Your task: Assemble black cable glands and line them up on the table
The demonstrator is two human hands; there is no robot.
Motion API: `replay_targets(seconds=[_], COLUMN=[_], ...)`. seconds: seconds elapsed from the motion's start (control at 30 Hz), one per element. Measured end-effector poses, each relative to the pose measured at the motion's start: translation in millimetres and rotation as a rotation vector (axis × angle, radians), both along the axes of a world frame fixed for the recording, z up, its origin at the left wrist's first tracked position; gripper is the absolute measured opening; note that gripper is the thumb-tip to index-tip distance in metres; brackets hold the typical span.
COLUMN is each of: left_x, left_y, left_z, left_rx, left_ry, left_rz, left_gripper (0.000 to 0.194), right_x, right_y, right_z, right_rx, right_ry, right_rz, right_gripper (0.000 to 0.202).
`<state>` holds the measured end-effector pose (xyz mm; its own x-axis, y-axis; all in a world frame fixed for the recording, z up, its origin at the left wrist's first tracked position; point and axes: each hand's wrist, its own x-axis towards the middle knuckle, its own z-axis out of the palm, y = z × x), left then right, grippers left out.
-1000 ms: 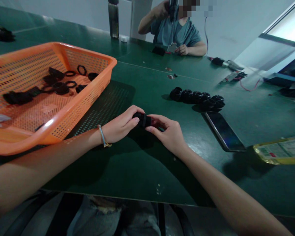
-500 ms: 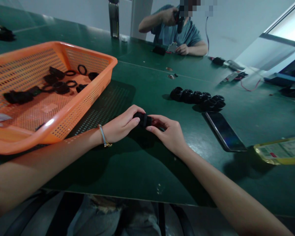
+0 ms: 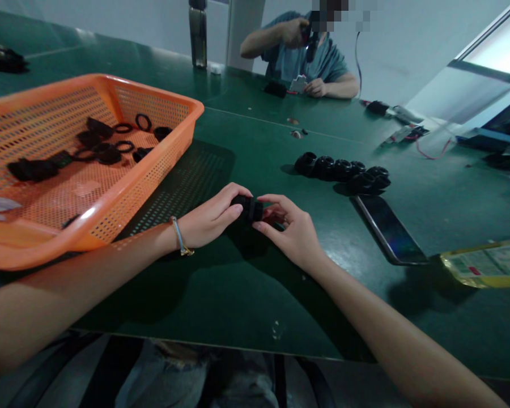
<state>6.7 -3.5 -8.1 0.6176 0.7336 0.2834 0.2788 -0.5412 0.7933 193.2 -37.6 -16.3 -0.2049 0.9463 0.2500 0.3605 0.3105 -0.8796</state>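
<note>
A black plastic fitting (image 3: 250,208) with a ring round its middle is held between my two hands, above the green table. My left hand (image 3: 215,215) grips its left end, thumb in front and fingers over the top. My right hand (image 3: 291,229) has thumb and fingertips curved around the right end. The fingers hide part of the fitting. To the right, a group of similar black fittings (image 3: 342,169) stands on the table. Loose black rings (image 3: 143,122) and other black parts (image 3: 34,169) lie in the orange basket (image 3: 153,184) at the left.
A phone (image 3: 389,229) lies to the right of my right hand, with a yellow-edged package (image 3: 488,263) beyond it. Across the table (image 3: 255,283) sits a person (image 3: 300,56) holding a dark tool. A dark bottle (image 3: 198,37) stands at the back. Wired parts (image 3: 403,133) lie at the far right.
My right fingers have shifted slightly around the end of the fitting, the index finger a little straighter. My left hand keeps its grip in the same place.
</note>
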Motion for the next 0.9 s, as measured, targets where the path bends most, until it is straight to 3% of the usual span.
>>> replay_targets(seconds=[0.9], left_x=[0.3], left_y=[-1.7], left_z=[1.1], left_rx=[-0.009], left_ry=[-0.007], left_rz=[0.009], left_gripper=[0.024], right_x=[-0.7], right_y=[0.3], right_z=[1.8], right_rx=[-0.047], right_ry=[-0.014], right_rz=[-0.033], right_gripper=[0.027])
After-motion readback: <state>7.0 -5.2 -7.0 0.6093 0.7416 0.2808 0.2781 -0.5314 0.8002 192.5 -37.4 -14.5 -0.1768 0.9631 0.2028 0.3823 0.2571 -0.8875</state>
